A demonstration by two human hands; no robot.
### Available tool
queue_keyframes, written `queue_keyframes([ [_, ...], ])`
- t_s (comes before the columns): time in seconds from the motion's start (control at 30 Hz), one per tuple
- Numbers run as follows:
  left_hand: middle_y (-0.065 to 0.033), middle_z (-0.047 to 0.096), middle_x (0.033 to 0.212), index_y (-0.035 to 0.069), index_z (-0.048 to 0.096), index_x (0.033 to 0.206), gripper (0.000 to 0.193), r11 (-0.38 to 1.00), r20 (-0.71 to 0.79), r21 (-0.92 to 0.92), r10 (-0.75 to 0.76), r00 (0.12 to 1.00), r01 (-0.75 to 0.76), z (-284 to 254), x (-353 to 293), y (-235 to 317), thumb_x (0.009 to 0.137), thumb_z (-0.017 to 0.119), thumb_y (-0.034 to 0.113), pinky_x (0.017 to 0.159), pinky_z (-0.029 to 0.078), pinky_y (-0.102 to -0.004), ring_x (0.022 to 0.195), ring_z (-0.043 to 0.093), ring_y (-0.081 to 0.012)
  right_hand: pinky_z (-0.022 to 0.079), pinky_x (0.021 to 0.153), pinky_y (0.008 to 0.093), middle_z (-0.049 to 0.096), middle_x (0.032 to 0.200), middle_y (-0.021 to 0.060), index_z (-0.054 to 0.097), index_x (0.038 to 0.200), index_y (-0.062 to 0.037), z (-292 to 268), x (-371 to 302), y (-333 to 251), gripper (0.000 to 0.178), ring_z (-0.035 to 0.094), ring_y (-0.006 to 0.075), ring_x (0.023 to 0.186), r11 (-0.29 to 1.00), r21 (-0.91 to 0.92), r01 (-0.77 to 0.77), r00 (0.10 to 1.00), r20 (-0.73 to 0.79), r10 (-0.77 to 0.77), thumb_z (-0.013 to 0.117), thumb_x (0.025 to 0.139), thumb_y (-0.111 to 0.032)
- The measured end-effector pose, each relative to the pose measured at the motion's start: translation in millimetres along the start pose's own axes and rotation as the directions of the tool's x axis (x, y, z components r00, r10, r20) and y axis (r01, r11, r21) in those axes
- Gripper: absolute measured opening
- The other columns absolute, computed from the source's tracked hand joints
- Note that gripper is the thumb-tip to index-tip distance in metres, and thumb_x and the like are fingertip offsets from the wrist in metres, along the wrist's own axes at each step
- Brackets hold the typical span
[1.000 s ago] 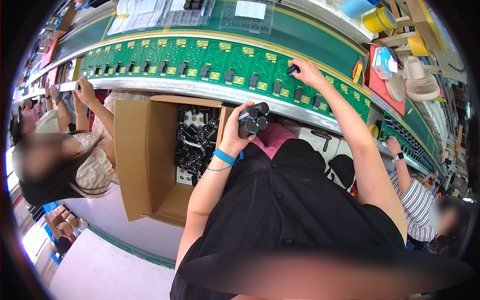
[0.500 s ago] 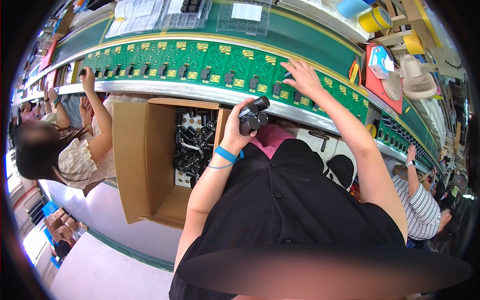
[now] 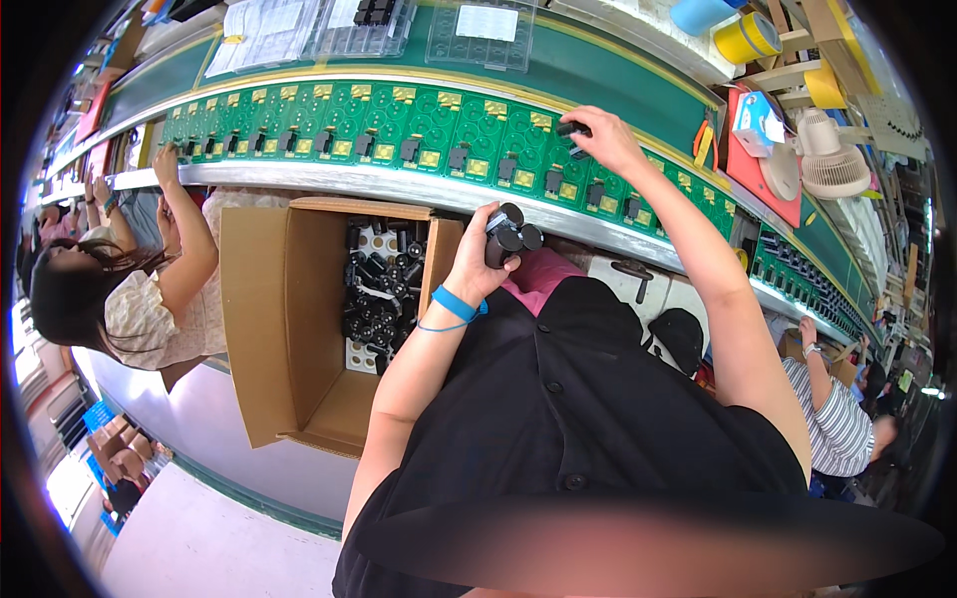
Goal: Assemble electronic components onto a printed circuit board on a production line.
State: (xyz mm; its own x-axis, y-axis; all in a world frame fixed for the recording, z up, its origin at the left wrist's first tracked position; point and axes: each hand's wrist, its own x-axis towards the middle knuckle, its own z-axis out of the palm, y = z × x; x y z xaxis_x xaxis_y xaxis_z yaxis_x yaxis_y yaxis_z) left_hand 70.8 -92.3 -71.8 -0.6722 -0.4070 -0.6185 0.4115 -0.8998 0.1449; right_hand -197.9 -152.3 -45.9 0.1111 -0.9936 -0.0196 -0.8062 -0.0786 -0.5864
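Observation:
My left hand (image 3: pixel 477 261), with a blue wrist strap (image 3: pixel 454 302), is closed around several black cylindrical capacitors (image 3: pixel 505 239) in front of the bench rail. Out over the row of green circuit boards (image 3: pixel 430 118), my right hand (image 3: pixel 610 142) pinches a single black capacitor (image 3: pixel 571 129), which lies sideways above one board. The boards carry small black blocks (image 3: pixel 458 159) along their near side. An opened cardboard box (image 3: pixel 261 329) stands left of my left arm, and loose black capacitors (image 3: pixel 384 289) fill part of it above a white holed tray.
A metal rail (image 3: pixel 399 183) edges the line. Clear plastic trays (image 3: pixel 481 40) and papers lie beyond the boards. A white fan (image 3: pixel 830 159) and yellow tape roll (image 3: pixel 750 37) sit at right. Co-workers' hands (image 3: pixel 167 164) reach in from the left and right.
A capacitor has gone from my left hand's bunch and is now in my right hand. That hand was spread over the boards before. The left co-worker's hand has lowered to the boards.

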Motion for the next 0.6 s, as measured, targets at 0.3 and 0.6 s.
queue_keyframes([
  [0.3,-0.0010,0.062,0.078,0.017,0.056,0.087,0.029,0.998,-0.098,-0.004,0.060,0.993,-0.060,-0.1,-3.7,6.4,0.087,0.046,0.045,0.041,0.032,-0.0270,0.068,0.058,-0.0129,0.049,0.077,0.0403,0.065,0.095,0.0109,0.063,0.105,-0.0143,12.2,19.6,16.0,0.032,0.061,0.0291,0.089,0.931,-0.262,-0.255,0.963,0.021,0.269,0.062,0.073,-0.016],
  [0.6,-0.0037,0.063,0.080,0.017,0.056,0.088,0.030,0.999,-0.127,-0.024,0.030,0.991,-0.033,10.7,-11.4,16.0,0.089,0.044,0.045,0.038,0.031,-0.0266,0.068,0.059,-0.0146,0.047,0.080,0.0396,0.065,0.096,0.0132,0.063,0.103,-0.0115,6.3,23.9,19.7,0.033,0.060,0.0299,0.090,0.961,-0.179,-0.212,0.969,0.093,0.231,0.062,0.070,-0.010],
])
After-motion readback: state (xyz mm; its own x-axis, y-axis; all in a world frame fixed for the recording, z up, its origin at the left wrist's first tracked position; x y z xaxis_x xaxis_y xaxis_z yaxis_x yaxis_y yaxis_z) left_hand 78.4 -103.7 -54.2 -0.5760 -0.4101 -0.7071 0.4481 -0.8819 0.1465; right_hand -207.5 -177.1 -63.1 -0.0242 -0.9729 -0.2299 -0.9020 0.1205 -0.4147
